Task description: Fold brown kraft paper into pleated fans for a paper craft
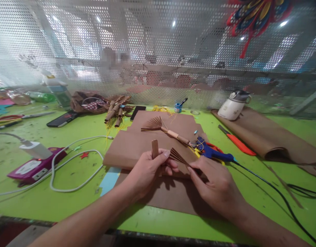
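My left hand (155, 168) grips a narrow folded strip of brown paper (155, 148), which stands up between thumb and fingers. Between my two hands is a pleated brown paper fan (179, 157), its folds partly spread. The fingers of my right hand (212, 181) pinch the gathered end of the fan, while my left thumb touches its spread edge. Both hands are above brown paper sheets (127, 151) stacked on the green table. On these sheets lies a finished-looking brown paper fan with a rolled handle (170, 132), tied with yellow thread.
A blue glue gun (214, 151) and orange-handled cutter (240, 144) lie to the right, near a white kettle (234, 106) standing on rolled brown paper (276, 133). At left are a purple power strip (42, 164), a white cable (53, 175) and a phone (62, 119).
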Action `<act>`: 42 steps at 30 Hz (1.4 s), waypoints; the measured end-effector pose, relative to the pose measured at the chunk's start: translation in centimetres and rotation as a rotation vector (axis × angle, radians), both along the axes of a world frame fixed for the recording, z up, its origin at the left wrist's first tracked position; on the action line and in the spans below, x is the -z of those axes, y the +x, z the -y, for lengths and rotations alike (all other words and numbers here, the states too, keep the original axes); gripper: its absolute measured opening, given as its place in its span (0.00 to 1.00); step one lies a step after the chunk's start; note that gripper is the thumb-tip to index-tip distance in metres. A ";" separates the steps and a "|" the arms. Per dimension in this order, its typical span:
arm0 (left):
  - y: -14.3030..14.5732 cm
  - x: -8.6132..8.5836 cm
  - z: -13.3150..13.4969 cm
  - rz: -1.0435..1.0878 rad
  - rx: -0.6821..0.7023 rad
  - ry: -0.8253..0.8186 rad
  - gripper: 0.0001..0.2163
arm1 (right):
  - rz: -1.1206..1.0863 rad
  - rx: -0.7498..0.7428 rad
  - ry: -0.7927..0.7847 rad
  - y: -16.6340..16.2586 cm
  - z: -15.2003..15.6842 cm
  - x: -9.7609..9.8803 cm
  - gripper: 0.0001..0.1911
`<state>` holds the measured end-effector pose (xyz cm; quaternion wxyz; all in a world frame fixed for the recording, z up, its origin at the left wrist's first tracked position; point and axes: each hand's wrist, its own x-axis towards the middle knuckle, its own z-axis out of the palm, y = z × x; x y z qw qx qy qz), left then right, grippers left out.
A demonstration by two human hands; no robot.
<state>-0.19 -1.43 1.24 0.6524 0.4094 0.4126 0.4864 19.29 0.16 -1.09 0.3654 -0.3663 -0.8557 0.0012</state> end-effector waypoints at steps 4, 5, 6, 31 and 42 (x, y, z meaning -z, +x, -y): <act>0.0 0.0 0.1 -0.010 -0.004 0.010 0.11 | 0.001 -0.003 -0.005 -0.1 0.0 0.0 0.07; 0.0 0.0 0.1 -0.012 -0.003 0.010 0.11 | 0.000 0.000 -0.005 -0.1 0.0 -0.1 0.07; 0.0 0.0 0.1 -0.015 -0.003 0.010 0.11 | -0.001 0.004 -0.005 -0.1 0.0 -0.1 0.07; 0.3 0.0 0.3 0.252 0.025 -0.049 0.15 | 0.311 0.292 0.060 0.6 -4.1 0.9 0.09; 0.2 0.5 0.3 0.119 0.089 -0.026 0.09 | -0.095 0.048 -0.122 -0.1 -3.4 -0.1 0.06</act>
